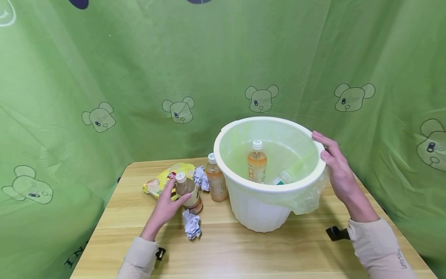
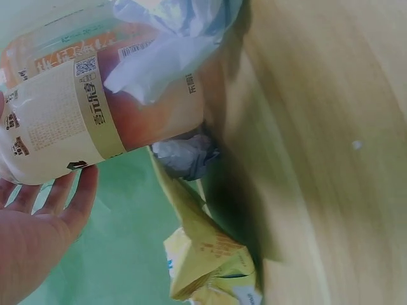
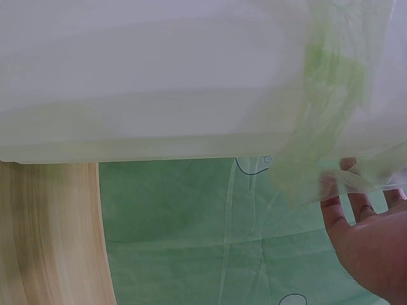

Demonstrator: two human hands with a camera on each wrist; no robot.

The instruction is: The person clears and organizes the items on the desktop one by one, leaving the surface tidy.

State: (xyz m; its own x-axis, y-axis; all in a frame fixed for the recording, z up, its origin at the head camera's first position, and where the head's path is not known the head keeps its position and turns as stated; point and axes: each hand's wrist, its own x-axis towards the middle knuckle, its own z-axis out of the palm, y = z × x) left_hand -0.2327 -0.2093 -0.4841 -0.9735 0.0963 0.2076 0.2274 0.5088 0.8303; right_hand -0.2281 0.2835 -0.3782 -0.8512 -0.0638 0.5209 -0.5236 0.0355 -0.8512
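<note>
My left hand grips a bottle with a white cap and a pale label, thumb and fingers around its side. In the left wrist view, the bottle's label and pinkish contents show close up. Crumpled paper lies just in front of it. At the right, my right hand holds the rim of a white trash bin, its fingers partly behind the loose liner in the right wrist view. Inside the bin are an orange-drink bottle and another white-capped container.
Between the held bottle and the bin stands another orange-drink bottle. Behind the left hand lie a yellow snack bag and a second paper ball. A green curtain hangs behind the wooden table.
</note>
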